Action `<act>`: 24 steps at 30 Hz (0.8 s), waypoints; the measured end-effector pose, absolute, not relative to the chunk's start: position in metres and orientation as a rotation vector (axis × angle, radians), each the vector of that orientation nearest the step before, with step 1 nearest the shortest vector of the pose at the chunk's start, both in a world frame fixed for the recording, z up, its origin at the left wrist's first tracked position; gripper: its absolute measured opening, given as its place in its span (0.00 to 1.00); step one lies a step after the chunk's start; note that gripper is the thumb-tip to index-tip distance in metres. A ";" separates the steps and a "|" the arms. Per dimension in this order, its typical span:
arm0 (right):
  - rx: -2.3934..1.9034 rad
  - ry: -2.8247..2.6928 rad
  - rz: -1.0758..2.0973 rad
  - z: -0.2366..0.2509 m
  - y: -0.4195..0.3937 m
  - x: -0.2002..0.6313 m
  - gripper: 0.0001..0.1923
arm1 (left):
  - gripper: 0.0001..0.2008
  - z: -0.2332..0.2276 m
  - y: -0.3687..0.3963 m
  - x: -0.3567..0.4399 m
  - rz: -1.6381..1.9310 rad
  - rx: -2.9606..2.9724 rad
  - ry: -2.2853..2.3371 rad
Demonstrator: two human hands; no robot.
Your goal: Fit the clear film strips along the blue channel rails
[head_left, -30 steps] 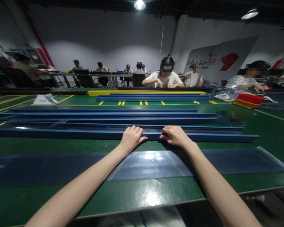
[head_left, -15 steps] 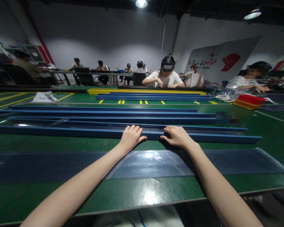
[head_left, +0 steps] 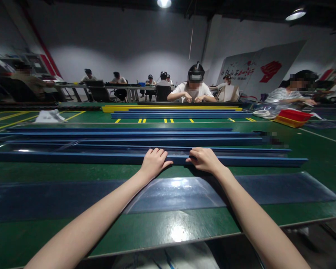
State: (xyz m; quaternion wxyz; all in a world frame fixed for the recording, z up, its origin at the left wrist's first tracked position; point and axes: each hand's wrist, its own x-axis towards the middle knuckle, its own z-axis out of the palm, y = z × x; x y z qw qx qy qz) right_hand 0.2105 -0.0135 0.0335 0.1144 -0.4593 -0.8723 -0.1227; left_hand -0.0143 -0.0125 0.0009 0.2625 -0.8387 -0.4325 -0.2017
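Observation:
Both my hands rest side by side on the nearest long blue channel rail (head_left: 72, 158), which lies across the green table (head_left: 156, 228). My left hand (head_left: 154, 163) lies over the rail's top edge with the fingers curled on it and the thumb on the near face. My right hand (head_left: 204, 160) grips the same rail a hand's width to the right. A clear plastic strip (head_left: 240, 150) lies along the top of the rail. Between me and the rail a long dark glossy sheet (head_left: 58, 200) lies flat on the table.
More blue rails (head_left: 128, 135) lie parallel behind the near one. Farther back are blue and yellow rails (head_left: 173, 109), a red and yellow tray (head_left: 294, 117) at right, and several seated people at tables, one in a white shirt (head_left: 194, 91) facing me.
My hands stay on the rail in almost the same grip. The view has shifted slightly, and my right hand sits a little farther left along the rail.

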 end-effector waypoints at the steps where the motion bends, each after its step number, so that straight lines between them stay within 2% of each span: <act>1: -1.351 -2.561 -0.358 0.034 -0.013 0.211 0.14 | 0.18 0.001 -0.013 -0.014 -0.551 -2.274 -1.169; 24: -1.434 -2.546 -0.248 0.030 -0.017 0.214 0.14 | 0.17 0.000 -0.012 -0.013 -0.575 -2.297 -1.142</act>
